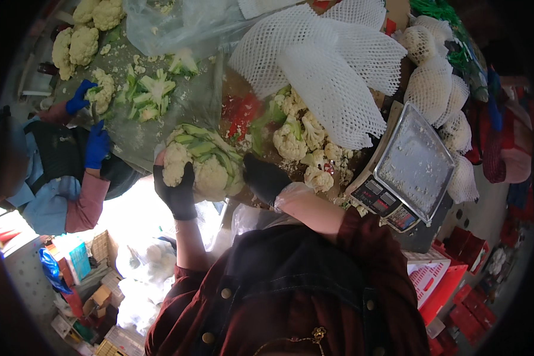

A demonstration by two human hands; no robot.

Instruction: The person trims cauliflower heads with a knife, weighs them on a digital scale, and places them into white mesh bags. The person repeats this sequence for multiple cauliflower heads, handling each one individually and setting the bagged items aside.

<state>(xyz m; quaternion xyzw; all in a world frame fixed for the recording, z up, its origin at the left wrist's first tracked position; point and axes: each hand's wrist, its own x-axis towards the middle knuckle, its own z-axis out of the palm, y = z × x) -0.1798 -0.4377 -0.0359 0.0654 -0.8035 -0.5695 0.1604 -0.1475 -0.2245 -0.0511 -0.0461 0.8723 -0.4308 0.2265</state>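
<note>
My left hand (176,189), in a black glove, grips a small cauliflower head (176,163) at the near edge of the table. Just right of it lie leafy cauliflowers (210,174) with green leaves on top. My right hand (267,179), also black-gloved, is at the right side of these; whether it touches them is unclear, and its fingertips are partly hidden. Beyond it rests a pile of loose cauliflower pieces (290,141), partly covered by white foam net sleeves (325,66).
A digital scale with a metal tray (416,160) stands at right, beside net-wrapped cauliflowers (429,89). At left, a co-worker's blue-gloved hands (97,144) hold a cauliflower (101,91) and a knife. Trimmed leaves (149,95) and clear plastic (173,31) lie on the table.
</note>
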